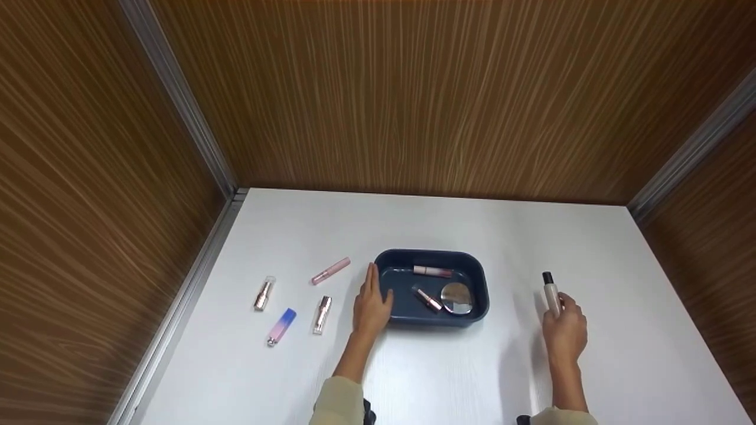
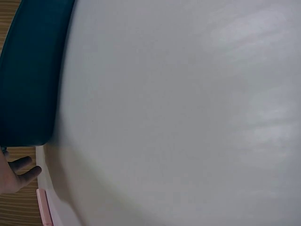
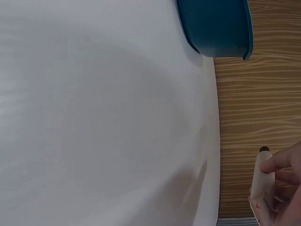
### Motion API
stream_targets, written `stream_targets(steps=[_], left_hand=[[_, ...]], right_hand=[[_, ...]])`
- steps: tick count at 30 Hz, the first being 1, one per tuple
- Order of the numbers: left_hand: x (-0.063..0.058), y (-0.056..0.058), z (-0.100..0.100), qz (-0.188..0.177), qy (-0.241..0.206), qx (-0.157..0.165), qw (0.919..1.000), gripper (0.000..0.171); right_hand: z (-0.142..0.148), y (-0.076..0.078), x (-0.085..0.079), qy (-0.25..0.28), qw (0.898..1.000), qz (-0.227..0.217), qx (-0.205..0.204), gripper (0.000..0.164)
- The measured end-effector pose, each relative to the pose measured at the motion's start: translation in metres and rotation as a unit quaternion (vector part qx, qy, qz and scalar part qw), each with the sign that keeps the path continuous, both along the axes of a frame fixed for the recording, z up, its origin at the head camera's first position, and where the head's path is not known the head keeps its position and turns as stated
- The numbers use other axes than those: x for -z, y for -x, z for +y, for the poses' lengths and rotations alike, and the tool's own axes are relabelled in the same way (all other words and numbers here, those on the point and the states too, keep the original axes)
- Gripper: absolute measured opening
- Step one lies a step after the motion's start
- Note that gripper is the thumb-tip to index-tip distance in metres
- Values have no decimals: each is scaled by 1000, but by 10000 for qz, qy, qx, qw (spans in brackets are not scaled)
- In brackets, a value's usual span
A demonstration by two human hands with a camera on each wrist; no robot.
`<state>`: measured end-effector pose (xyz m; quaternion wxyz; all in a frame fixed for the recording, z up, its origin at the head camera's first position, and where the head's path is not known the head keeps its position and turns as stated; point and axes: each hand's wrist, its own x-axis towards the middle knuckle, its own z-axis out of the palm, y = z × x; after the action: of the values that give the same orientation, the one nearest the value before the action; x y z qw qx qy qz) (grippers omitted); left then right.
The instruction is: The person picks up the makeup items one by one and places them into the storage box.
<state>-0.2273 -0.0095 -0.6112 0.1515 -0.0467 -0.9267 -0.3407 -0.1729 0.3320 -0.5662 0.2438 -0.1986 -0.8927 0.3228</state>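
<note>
A pale bottle (image 1: 552, 298) is gripped between the thumb and curled fingers of the right hand (image 1: 565, 337), its black cap (image 1: 547, 277) pointed away from the wrist. The smooth-looking bottle could be dropped, it is judged, if the grip were loosened; the box (image 1: 434, 320) could be shoved askew by a hard push from the left hand (image 1: 371, 310), and the loose things inside set sliding. The bottle is held well apart from the box, to its right, and by its shadow seems raised off the table (image 1: 449, 378). The box's left rim is touched by the left hand, whose fingers are straight, with the thumb spread apart. Inside the box, a round compact (image 1: 456, 298), a small lipstick (image 1: 429, 300) and a lip gloss (image 1: 433, 271) can be seen. Beyond the left hand, a pink tube (image 1: 331, 271) and a blue-and-pink tube (image 1: 281, 327) are laid out.
</note>
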Motion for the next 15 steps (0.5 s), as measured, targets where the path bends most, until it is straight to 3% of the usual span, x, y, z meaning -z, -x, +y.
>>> stream_targets(steps=[10,15], left_hand=[[1,1,1,-124,-28,-23,9999,67],[0,1,0,-116,-29,15,9999,67]], right_hand=[[-6,1,-6,34,9999,-30,-98,39],[-10,1,-9,-53,9997,189,-129,37]])
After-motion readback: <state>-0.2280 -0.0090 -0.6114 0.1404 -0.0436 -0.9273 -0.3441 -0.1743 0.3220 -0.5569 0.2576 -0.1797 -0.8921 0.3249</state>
